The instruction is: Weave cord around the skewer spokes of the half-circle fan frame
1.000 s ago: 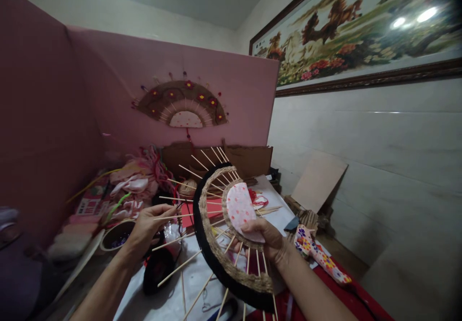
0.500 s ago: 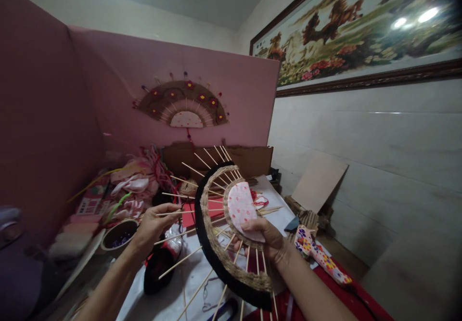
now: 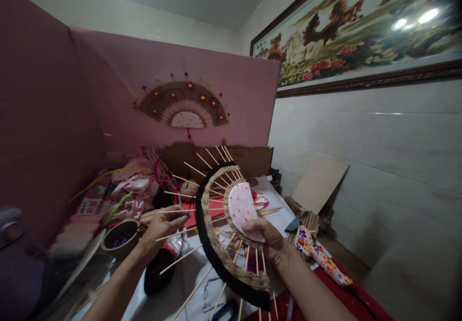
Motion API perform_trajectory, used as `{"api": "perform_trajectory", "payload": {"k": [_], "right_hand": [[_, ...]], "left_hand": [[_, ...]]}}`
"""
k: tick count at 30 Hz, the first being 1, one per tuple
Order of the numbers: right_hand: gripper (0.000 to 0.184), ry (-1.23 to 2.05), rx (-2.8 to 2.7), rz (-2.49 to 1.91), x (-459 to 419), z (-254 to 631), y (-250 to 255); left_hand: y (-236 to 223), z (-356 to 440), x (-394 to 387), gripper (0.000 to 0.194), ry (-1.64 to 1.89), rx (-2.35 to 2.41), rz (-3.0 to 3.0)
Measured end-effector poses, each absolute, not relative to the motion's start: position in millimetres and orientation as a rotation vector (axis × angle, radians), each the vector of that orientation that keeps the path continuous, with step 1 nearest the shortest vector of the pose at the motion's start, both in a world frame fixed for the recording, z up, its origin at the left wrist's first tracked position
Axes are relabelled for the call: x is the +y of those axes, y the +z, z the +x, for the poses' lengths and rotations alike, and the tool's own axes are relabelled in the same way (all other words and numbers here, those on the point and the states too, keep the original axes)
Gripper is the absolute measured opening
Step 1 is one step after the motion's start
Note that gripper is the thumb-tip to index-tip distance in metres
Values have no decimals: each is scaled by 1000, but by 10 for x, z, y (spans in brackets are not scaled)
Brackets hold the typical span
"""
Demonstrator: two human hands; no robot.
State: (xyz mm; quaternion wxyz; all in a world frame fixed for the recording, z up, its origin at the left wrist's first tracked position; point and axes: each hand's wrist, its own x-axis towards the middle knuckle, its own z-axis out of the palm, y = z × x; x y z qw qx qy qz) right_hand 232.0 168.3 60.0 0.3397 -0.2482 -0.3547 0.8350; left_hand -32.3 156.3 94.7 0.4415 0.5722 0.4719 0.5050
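"One half-round fan frame of pale wooden sticks and black-and-tan woven bands [image 3: 205, 215] is being held over the near white-topped table [image 3: 173, 297]. How is it handling?"

"Probably light; its stiff sticks are risking snaps. The right hand [image 3: 265, 237] is clamping the red-dotted white half-disc panel [image 3: 241, 203], the safest hold. Farther left, the left hand's [image 3: 164, 224] fingers are pressing together, seemingly pinching a thin black strand [image 3: 189, 207]."

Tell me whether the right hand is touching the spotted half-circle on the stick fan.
Touching. The head view shows it: the thumb of the right hand lies over the lower part of the spotted half-circle.
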Motion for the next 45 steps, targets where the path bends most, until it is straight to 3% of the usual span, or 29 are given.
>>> {"api": "perform_trajectory", "payload": {"k": [27,34,39,45], "right_hand": [[29,2116,-850,-678,1642,2264,620],[25,2035,-749,-606,1600,2166,616],[18,1885,-560,-526,1583,2086,591],[16,1870,-485,-491,1581,2080,602]], "left_hand": [[986,-127,1492,30,1199,1116,1405],[763,-52,1571,27,1196,1165,1656],[643,111,1515,10,1149,1239,1992],[446,373,1474,14,1010,1191,2285]]}}
